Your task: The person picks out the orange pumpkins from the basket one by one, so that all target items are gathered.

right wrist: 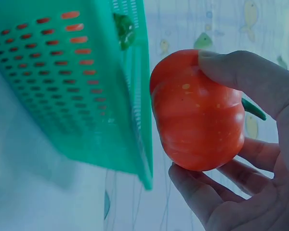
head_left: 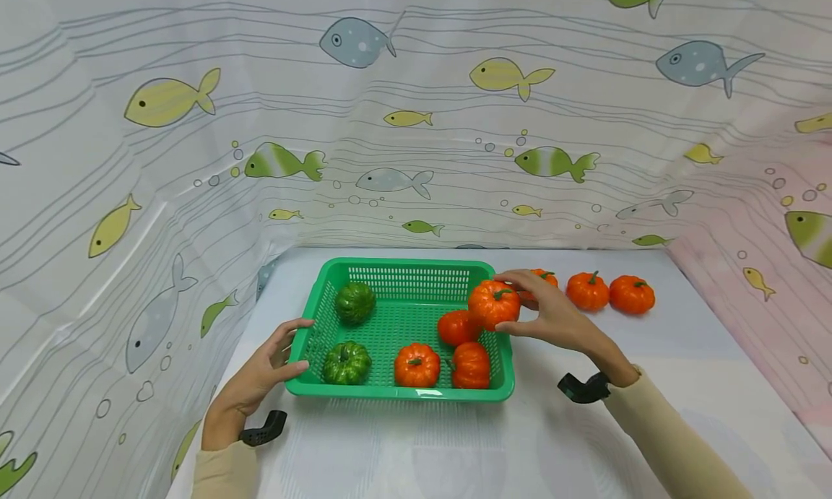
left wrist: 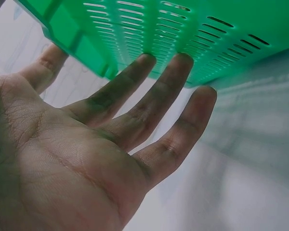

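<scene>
Your right hand (head_left: 556, 317) pinched a pumpkin (head_left: 492, 307); clipping the basket (head_left: 383, 393) could've knocked it free. Your left hand (head_left: 262, 370) sat relaxed alongside.

Seemingly seven orange pumpkins (head_left: 417, 372), two green (head_left: 354, 304), one basket (head_left: 399, 393).

My head view faces forward and down; my wrist views, close in from either side, also catch the green rectangular slotted plastic basket (head_left: 403, 393).
</scene>
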Tool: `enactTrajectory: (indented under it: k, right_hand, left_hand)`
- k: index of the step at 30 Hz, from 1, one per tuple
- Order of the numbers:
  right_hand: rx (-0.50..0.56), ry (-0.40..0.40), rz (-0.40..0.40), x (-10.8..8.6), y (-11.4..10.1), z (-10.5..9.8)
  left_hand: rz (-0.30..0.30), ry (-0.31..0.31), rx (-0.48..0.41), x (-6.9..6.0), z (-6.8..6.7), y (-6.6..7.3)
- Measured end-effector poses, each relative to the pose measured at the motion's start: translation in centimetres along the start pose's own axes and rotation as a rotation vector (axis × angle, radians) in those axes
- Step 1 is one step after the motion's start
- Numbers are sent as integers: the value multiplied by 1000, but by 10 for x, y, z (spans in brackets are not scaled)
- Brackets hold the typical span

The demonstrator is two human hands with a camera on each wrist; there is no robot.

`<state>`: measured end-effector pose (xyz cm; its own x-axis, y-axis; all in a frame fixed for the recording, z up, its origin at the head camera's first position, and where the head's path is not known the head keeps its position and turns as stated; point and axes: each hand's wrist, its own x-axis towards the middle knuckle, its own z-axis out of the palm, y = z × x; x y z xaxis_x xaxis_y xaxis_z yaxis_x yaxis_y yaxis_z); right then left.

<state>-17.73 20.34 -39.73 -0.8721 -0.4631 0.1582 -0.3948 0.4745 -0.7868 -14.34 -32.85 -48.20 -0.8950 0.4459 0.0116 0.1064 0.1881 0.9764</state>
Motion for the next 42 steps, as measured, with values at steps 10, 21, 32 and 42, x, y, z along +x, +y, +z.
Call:
enactTrajectory:
  k: [10,21,32,42]
  right_hand:
    - [-21,88,78,-25,26,-10]
    - [-25,152,119,-46,46,-16]
    - [-65,143,196,-61,78,-14]
    - [-95,153,296,-71,109,-9]
  left_hand:
    - [7,-2,-9,0,1,0]
    - [1,6,-2,1,2,0]
    - [6,2,-4,-1,0,0]
    - [7,-9,4,-1,0,0]
